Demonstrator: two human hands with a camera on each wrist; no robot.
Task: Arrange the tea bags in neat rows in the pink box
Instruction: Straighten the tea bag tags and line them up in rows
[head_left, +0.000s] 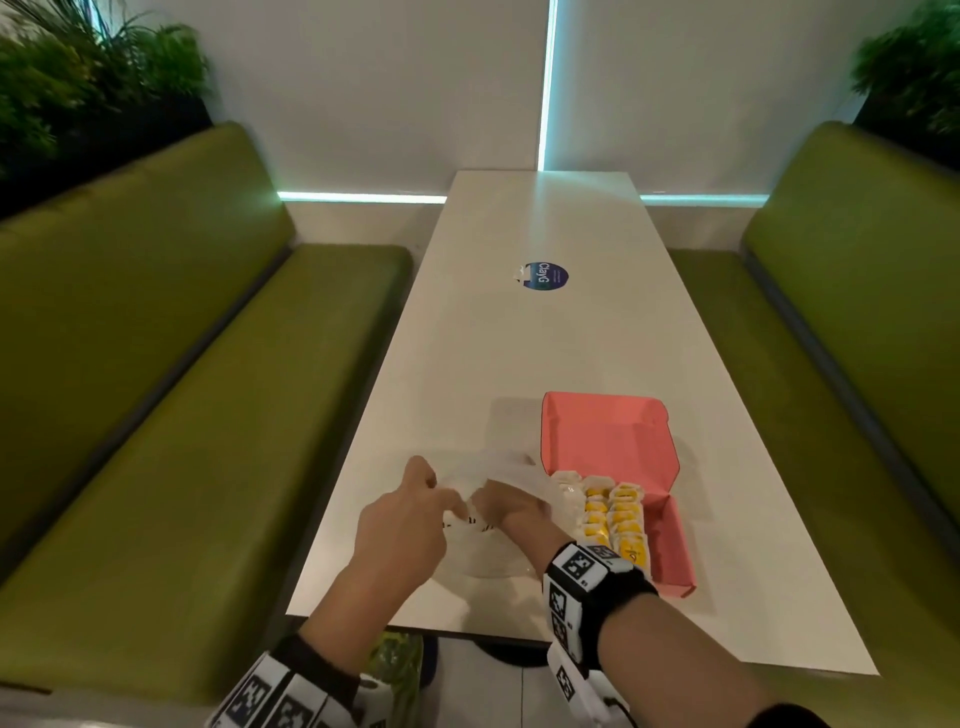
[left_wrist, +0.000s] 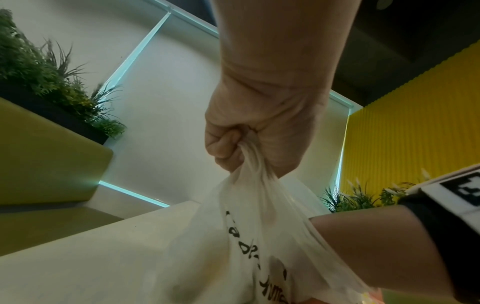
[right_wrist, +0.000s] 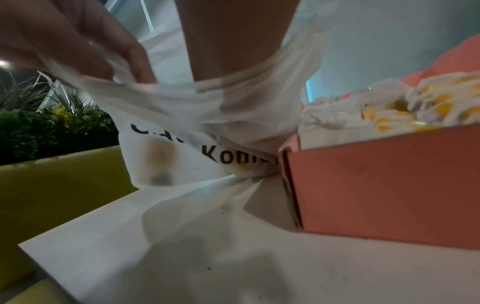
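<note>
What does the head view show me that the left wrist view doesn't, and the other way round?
Head only: the open pink box beside the bag, tea bags in rows inside, and the right hand reaching into the bag's mouth.
Left wrist only: the left hand seen from below, fingers bunching the bag's edge, plus a yellow ribbed wall.
Both: the white plastic bag, the left hand, the white table.
</note>
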